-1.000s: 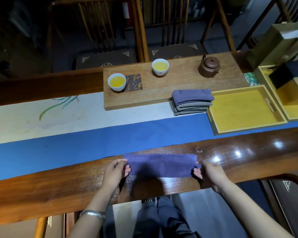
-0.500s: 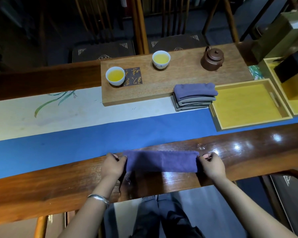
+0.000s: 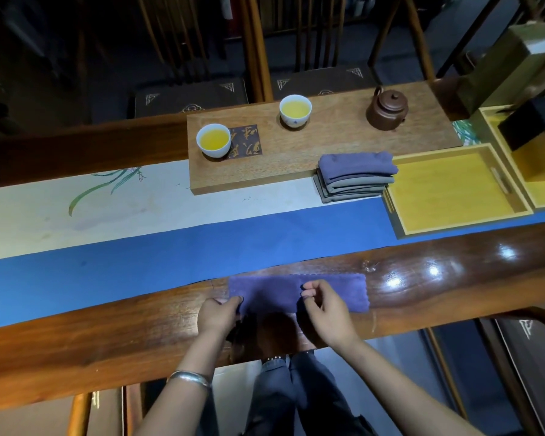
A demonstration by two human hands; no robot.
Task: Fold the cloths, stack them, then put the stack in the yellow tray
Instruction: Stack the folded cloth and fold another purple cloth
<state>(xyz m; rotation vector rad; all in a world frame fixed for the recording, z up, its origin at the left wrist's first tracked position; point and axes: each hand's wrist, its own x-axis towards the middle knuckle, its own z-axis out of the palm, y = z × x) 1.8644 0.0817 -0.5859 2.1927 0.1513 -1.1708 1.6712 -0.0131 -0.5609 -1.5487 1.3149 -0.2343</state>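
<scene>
Low in the middle of the frame, a purple cloth (image 3: 298, 292) lies as a long folded strip on the glossy wooden table (image 3: 453, 278). The left hand (image 3: 217, 314) pinches the strip's left end between thumb and curled fingers. The right hand (image 3: 323, 305) hovers over the strip's middle with fingers bent; whether it grips the fabric I cannot tell. At right of centre a stack of folded cloths (image 3: 356, 176) sits touching the yellow tray (image 3: 447, 191).
</scene>
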